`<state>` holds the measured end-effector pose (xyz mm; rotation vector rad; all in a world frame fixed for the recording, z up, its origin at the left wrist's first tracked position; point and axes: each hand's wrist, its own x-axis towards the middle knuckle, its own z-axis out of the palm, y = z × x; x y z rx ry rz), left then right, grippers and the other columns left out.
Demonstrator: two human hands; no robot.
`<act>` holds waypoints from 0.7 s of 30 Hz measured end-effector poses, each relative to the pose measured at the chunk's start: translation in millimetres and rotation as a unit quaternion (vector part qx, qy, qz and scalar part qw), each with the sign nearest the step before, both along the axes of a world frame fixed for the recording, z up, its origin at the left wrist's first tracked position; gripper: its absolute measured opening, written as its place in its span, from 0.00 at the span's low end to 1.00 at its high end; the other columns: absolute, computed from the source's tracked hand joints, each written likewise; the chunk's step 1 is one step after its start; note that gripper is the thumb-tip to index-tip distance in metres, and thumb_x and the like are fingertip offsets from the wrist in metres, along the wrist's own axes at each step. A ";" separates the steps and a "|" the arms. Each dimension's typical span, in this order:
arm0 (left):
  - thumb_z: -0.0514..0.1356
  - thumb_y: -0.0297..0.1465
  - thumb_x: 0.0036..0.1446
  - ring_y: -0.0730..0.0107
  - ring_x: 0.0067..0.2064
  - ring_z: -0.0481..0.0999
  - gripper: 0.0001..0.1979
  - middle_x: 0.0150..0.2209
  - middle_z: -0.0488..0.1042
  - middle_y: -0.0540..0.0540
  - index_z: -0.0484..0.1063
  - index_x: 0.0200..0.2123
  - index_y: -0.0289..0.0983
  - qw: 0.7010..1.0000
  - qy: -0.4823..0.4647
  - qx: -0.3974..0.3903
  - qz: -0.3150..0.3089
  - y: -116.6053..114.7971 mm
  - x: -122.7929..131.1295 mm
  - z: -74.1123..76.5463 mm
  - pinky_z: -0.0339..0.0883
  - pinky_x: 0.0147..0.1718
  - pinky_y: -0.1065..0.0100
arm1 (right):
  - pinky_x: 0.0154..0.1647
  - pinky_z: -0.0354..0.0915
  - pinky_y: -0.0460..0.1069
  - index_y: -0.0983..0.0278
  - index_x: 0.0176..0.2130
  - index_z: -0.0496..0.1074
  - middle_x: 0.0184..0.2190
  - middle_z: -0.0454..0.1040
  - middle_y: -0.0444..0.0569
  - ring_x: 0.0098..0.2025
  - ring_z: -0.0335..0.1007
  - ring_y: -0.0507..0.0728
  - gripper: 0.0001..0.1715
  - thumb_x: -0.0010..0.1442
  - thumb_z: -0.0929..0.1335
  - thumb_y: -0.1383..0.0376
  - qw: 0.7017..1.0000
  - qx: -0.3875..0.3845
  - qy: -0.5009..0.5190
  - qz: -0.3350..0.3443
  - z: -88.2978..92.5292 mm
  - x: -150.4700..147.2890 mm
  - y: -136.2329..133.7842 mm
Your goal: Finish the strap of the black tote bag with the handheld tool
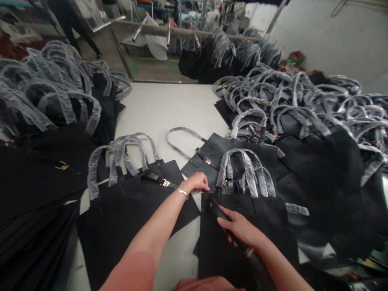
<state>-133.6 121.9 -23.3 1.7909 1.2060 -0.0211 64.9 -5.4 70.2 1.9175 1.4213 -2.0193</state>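
A black tote bag [260, 218] with plastic-wrapped handles [247, 167] lies flat on the white table [160, 109] right in front of me. My left hand [197, 182], a silver bracelet on its wrist, presses its closed fingers on the bag's top left corner. My right hand [239, 228] grips a dark stick-like tool [218, 210] whose tip rests on the bag near that corner. A second black bag [130, 210] with a gold-buckled strap [160, 180] lies to the left, under my left forearm.
Heaps of black bags with wrapped handles rise at the left [45, 113] and at the right [303, 117]. Another flat bag [209, 153] lies just beyond my hands. A metal rail [169, 30] crosses the far end, and a person's legs [75, 28] stand at the upper left.
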 end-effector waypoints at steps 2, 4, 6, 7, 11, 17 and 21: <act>0.67 0.38 0.50 0.72 0.29 0.74 0.11 0.28 0.77 0.50 0.77 0.32 0.37 1.000 0.006 0.029 -0.006 6.0 7.5 3.7 0.62 0.29 0.75 | 0.13 0.61 0.42 0.60 0.65 0.55 0.27 0.69 0.43 0.17 0.66 0.48 0.35 0.61 0.64 0.60 1.000 -0.002 0.001 0.001 0.1 -0.6 0.3; 0.71 0.40 0.44 0.69 0.33 0.75 0.16 0.32 0.78 0.50 0.76 0.34 0.38 0.998 0.022 0.050 -0.024 11.9 17.6 6.0 0.62 0.30 0.74 | 0.13 0.61 0.42 0.60 0.65 0.55 0.26 0.69 0.43 0.17 0.65 0.48 0.35 0.61 0.64 0.60 1.000 -0.002 -0.005 0.005 0.1 -1.8 0.5; 0.75 0.38 0.36 0.66 0.34 0.75 0.19 0.31 0.77 0.49 0.76 0.32 0.39 0.996 0.048 0.057 -0.053 19.2 28.0 7.8 0.63 0.30 0.73 | 0.12 0.61 0.42 0.62 0.66 0.54 0.25 0.69 0.43 0.17 0.65 0.49 0.36 0.61 0.64 0.61 1.000 -0.005 -0.008 0.009 0.4 -4.1 2.1; 0.76 0.38 0.33 0.64 0.34 0.75 0.19 0.30 0.77 0.49 0.76 0.29 0.38 0.994 0.064 0.054 -0.069 23.3 32.7 8.8 0.63 0.30 0.72 | 0.12 0.61 0.42 0.63 0.66 0.54 0.25 0.69 0.43 0.17 0.65 0.49 0.36 0.62 0.64 0.61 1.000 -0.008 -0.008 0.011 0.4 -5.7 3.6; 0.77 0.39 0.29 0.63 0.30 0.75 0.19 0.21 0.74 0.49 0.72 0.19 0.38 0.984 0.118 0.024 -0.135 37.7 46.0 14.5 0.65 0.31 0.71 | 0.12 0.61 0.42 0.64 0.66 0.53 0.26 0.70 0.44 0.16 0.65 0.48 0.37 0.61 0.64 0.61 1.000 -0.019 -0.002 0.012 -1.0 -14.6 15.1; 0.76 0.40 0.30 0.62 0.30 0.76 0.19 0.20 0.74 0.48 0.72 0.18 0.37 0.972 0.159 0.003 -0.174 43.6 52.7 21.9 0.67 0.33 0.69 | 0.13 0.62 0.43 0.64 0.66 0.53 0.26 0.69 0.43 0.16 0.65 0.49 0.37 0.61 0.64 0.62 1.000 -0.017 0.019 0.004 -5.7 -25.4 28.9; 0.75 0.41 0.34 0.62 0.30 0.77 0.18 0.22 0.75 0.47 0.72 0.18 0.37 0.971 0.161 0.000 -0.177 42.5 51.5 20.7 0.67 0.33 0.69 | 0.13 0.62 0.43 0.64 0.66 0.53 0.27 0.71 0.45 0.17 0.65 0.49 0.38 0.60 0.65 0.62 1.000 -0.005 0.026 0.006 -7.1 -25.7 20.6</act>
